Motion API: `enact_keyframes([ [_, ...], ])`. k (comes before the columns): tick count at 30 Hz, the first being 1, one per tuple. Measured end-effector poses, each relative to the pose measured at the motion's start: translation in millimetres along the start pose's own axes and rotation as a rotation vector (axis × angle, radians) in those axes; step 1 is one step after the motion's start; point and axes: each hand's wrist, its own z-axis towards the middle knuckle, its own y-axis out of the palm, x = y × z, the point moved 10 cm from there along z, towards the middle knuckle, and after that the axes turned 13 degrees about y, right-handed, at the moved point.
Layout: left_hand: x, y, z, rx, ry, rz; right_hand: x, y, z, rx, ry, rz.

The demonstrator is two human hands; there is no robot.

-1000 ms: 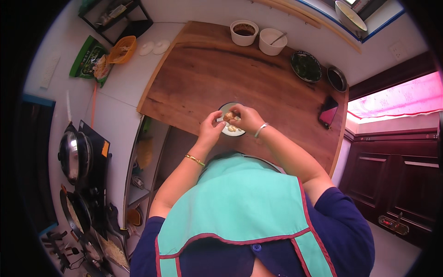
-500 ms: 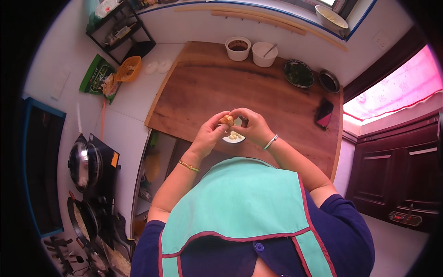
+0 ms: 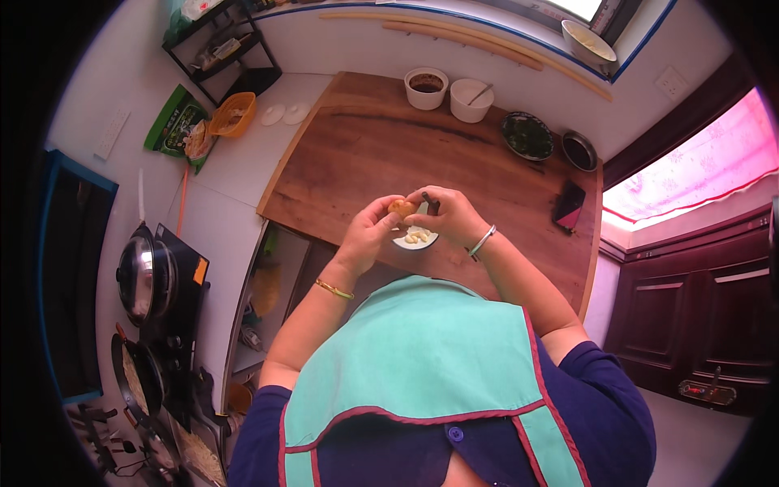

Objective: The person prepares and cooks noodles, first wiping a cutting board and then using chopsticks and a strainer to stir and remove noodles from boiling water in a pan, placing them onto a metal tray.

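Above the near part of the wooden table (image 3: 349, 162), my left hand (image 3: 367, 235) is closed on a small orange-brown lump (image 3: 401, 209) that looks like a piece of ginger. My right hand (image 3: 454, 219) meets it from the other side, thumb against the lump. A short dark handle (image 3: 431, 203), perhaps of a small knife, shows in the right hand's grip; whatever blade it has is hidden. Just below the fingers stands a small white dish (image 3: 419, 247) holding several pale pieces like peeled garlic cloves (image 3: 417, 235). My hands partly cover the dish.
Along the table's far edge are a white bowl of dark sauce (image 3: 426, 95), a white pot with a spoon (image 3: 471, 105), a plate of greens (image 3: 527, 135) and a metal bowl (image 3: 578, 150). A phone (image 3: 570, 205) lies right. Left are an orange basket (image 3: 233, 114) and lidded pan (image 3: 136, 276).
The lump has turned in my fingers and shows a rounder side. The dark handle in my right hand now stands out more plainly. The whole view has shifted slightly.
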Motion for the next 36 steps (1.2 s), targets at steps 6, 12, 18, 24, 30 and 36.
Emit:
enact_keyframes([
  [6,-11.0,-9.9,-4.7,0.155,0.005,-0.277,-5.7,4.4,-11.9,0.138,-0.066,-0.044],
  [12,-23.8,-23.4,-8.1,0.29,0.082,-0.608,52.7,10.8,-7.7,0.194,0.377,0.724],
  [18,11.3,-22.0,-13.4,0.32,0.009,-0.481,4.5,-28.7,-2.2,0.217,-0.033,0.293],
  [24,-17.9,-1.4,-18.4,0.162,-0.236,-0.427,-29.7,-9.5,-20.0,0.149,-0.23,0.033],
  [30,-10.0,3.0,-17.7,0.079,-0.233,-0.212,-37.7,-3.7,-29.1,0.125,-0.293,-0.065],
  [36,-5.1,12.0,-12.6,-0.056,-0.189,-0.174,-41.4,-2.5,-31.3,0.172,-0.369,-0.167],
])
